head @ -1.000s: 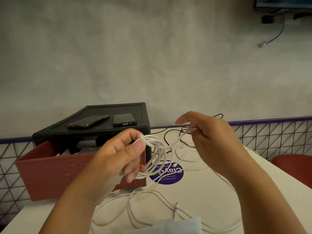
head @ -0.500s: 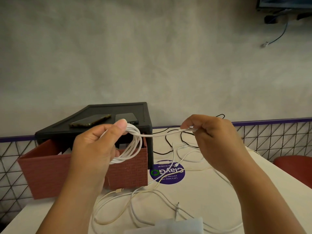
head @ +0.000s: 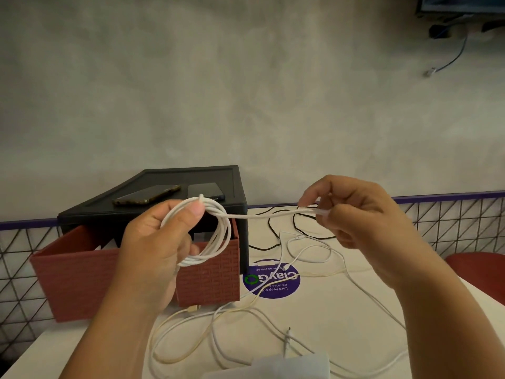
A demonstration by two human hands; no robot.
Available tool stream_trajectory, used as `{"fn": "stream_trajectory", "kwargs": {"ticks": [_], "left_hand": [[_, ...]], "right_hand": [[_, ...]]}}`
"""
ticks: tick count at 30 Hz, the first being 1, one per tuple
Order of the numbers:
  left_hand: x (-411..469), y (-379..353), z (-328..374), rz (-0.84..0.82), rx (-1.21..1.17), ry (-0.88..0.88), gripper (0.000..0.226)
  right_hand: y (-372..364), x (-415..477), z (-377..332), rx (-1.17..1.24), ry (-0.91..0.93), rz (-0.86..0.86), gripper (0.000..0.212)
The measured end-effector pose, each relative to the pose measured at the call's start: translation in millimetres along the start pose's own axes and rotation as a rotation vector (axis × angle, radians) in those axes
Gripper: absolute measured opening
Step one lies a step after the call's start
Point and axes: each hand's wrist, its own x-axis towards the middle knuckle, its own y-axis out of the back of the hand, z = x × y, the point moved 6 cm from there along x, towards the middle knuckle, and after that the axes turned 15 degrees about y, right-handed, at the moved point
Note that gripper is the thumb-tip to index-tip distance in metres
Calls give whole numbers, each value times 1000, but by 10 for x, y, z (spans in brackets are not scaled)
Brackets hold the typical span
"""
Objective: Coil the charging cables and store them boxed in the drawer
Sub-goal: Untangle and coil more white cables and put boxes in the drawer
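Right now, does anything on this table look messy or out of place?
Yes. Loose white and cream cables sprawl tangled over the white table, and a thin black cable snakes beside the black drawer unit. Only the white cable coil in the left hand is tidy.

Drawer [head: 82, 280] red woven-textured plastic; cable [head: 218, 236] smooth white; tabletop [head: 341, 324] matt white; wall [head: 246, 91] rough plaster
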Motion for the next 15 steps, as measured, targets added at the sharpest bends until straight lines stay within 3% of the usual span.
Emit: {"fn": "stream_trajectory", "kwargs": {"ticks": [8, 11, 15], "left_hand": [[-18, -136, -37, 9, 364, -134, 12], [1, -173, -147, -63, 520, -88, 24], [-22, -236, -292, -261, 520, 118, 31]], "right_hand": [[65, 9, -83, 186, 101, 80, 18], [102, 21, -73, 169, 122, 131, 17], [161, 37, -46, 88, 139, 210, 22]]}}
